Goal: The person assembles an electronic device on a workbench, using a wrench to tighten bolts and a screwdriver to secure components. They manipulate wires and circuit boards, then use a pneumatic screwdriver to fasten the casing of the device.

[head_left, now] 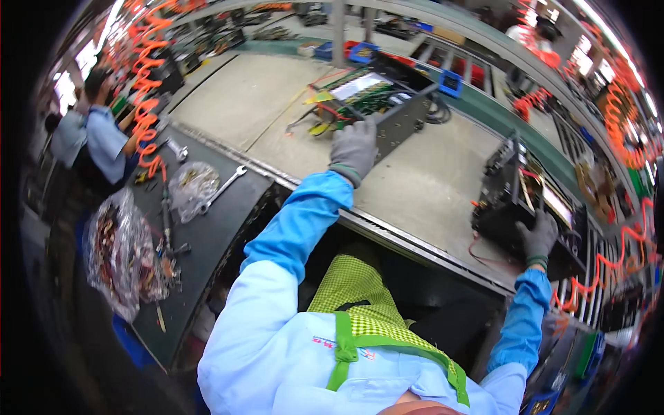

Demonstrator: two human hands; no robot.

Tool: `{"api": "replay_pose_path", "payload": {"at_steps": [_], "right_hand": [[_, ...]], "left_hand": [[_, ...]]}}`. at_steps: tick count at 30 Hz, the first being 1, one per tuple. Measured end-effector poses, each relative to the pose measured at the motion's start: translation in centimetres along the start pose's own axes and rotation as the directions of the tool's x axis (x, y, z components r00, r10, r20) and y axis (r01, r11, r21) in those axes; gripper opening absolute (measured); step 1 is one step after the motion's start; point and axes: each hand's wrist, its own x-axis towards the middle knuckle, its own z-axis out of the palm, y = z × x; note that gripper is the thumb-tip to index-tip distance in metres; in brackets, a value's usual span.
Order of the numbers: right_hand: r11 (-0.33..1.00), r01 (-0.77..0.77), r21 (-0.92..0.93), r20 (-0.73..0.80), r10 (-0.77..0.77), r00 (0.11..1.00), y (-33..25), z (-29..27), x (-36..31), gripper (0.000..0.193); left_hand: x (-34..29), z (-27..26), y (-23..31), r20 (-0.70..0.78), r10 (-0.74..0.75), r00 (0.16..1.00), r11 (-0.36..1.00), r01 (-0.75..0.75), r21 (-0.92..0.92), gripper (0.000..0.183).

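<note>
My left hand (354, 149), in a grey glove, grips the near end of an open black metal chassis (404, 124) on the worktop. Green circuit boards (370, 97) and loose wires show inside that chassis. My right hand (539, 235), gloved the same way, holds the near wall of a second black metal chassis (508, 190) farther right. This one sits at an angle, with a thin red wire trailing from it onto the worktop. The undersides of both hands are hidden.
On the dark side bench at left lie a wrench (223, 189), clear plastic bags of small parts (114, 252) and a driver tool (166, 218) on an orange coiled hose (143, 90). Small blue bins (450, 84) line the far edge. Metal rollers run at right. Another person (105, 131) works at far left.
</note>
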Motion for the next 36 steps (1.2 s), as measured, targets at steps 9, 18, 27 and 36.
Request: {"api": "replay_pose_path", "payload": {"at_steps": [9,18,27,36], "right_hand": [[0.987,0.161,-0.004,-0.246,-0.157,0.956,1.6,1.8,-0.2,0.053],[0.999,0.048,-0.013,-0.085,-0.049,0.995,3.1,2.3,0.1,0.061],[0.997,-0.002,-0.081,-0.091,-0.006,0.996,2.0,2.3,0.1,0.060],[0.997,0.059,-0.044,-0.175,-0.066,0.982,0.6,2.1,-0.3,0.058]], "left_hand": [[3.0,1.2,-15.6,0.083,0.034,0.996,0.999,-0.035,0.009,0.050],[4.9,0.9,-33.5,0.343,-0.215,0.914,0.954,0.123,0.272,0.058],[7.8,-0.6,-25.7,0.405,-0.239,0.882,0.944,0.114,0.310,0.072],[9.7,4.0,-21.5,0.238,-0.302,0.923,0.931,0.233,0.280,0.079]]}}
